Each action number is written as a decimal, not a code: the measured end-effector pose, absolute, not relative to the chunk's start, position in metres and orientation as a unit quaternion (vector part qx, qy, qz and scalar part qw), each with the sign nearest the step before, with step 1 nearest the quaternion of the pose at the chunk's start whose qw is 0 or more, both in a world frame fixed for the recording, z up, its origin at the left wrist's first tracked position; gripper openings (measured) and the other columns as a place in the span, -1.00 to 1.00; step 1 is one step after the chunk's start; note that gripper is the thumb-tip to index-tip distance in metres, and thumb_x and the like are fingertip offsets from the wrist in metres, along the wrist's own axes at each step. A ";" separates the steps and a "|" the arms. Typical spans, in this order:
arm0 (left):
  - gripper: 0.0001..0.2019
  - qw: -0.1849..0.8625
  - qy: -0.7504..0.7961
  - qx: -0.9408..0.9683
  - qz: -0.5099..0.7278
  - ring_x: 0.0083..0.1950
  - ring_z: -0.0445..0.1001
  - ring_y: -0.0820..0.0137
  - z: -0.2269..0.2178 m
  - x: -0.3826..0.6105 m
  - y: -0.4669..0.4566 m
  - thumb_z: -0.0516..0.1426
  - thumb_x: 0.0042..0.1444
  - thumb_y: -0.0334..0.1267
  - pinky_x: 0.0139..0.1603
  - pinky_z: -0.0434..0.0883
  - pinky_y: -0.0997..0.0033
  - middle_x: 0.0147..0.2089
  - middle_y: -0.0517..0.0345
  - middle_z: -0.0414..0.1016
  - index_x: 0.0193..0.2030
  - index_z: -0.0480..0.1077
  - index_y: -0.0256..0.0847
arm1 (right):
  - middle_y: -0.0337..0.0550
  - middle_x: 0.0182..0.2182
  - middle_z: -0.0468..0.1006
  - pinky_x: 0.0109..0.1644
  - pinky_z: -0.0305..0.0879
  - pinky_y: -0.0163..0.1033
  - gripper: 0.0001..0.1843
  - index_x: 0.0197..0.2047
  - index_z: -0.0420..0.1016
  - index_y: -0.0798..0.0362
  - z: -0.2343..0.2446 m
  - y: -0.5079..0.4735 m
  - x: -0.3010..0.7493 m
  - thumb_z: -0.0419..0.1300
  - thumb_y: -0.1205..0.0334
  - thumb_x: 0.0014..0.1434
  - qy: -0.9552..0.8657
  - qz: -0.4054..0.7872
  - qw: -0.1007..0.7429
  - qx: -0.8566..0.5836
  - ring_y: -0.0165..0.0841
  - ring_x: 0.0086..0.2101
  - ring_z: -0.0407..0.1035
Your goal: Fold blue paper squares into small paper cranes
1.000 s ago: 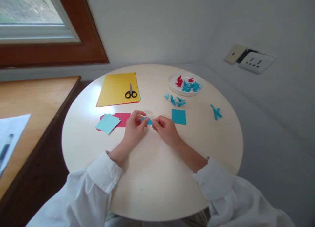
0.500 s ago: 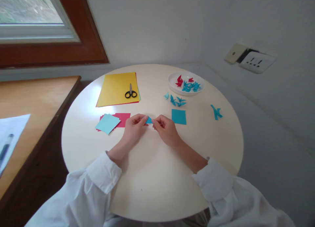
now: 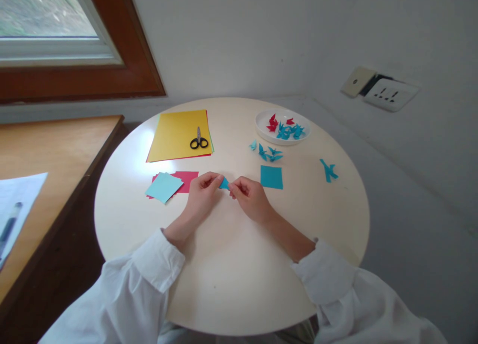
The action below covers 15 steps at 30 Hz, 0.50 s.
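A small folded piece of blue paper (image 3: 224, 183) is pinched between my two hands over the middle of the round table. My left hand (image 3: 203, 188) grips its left side between thumb and fingers. My right hand (image 3: 249, 194) pinches its right end; the fingertips cover part of the folds. Just right of my right hand lies a flat blue paper square (image 3: 272, 177). Left of my left hand, a pale blue square (image 3: 164, 186) rests on top of several pink squares (image 3: 188, 181).
Scissors (image 3: 199, 139) lie on yellow sheets (image 3: 174, 130) at the back left. A white dish (image 3: 261, 132) holds red and blue folded paper cranes. More blue cranes (image 3: 274, 156) sit before it. Blue paper strips (image 3: 329, 171) are at the right of the white table (image 3: 231, 284).
My right hand has shifted slightly left and down, and the blue paper's right end has tilted with it. My left hand keeps its pinch.
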State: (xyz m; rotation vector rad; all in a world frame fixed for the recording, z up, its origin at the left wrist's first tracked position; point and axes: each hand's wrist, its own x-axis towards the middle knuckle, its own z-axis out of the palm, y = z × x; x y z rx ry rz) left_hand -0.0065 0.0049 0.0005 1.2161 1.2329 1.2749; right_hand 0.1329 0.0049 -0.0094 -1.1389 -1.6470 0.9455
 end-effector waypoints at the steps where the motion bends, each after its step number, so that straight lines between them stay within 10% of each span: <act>1: -0.82 0.489 0.501 0.488 0.521 -0.41 0.32 0.49 0.000 -0.007 0.005 0.18 -0.04 -0.20 -0.39 0.26 0.49 -0.47 0.19 0.38 -0.50 0.41 -0.28 | -0.30 -0.63 0.35 -0.47 0.10 -0.35 -0.74 -0.58 0.26 0.06 -0.009 0.005 0.133 0.07 0.16 0.10 -0.664 0.381 0.449 -0.461 -0.49 -0.57 0.18; 15: -0.87 0.543 0.463 0.467 0.523 -0.46 0.33 0.51 0.004 -0.004 0.003 0.22 -0.12 -0.26 -0.44 0.26 0.51 -0.53 0.22 0.40 -0.55 0.42 -0.27 | -0.29 -0.61 0.39 -0.45 0.14 -0.33 -0.78 -0.54 0.32 0.06 -0.014 0.005 0.133 0.10 0.16 0.06 -0.672 0.412 0.432 -0.439 -0.47 -0.56 0.22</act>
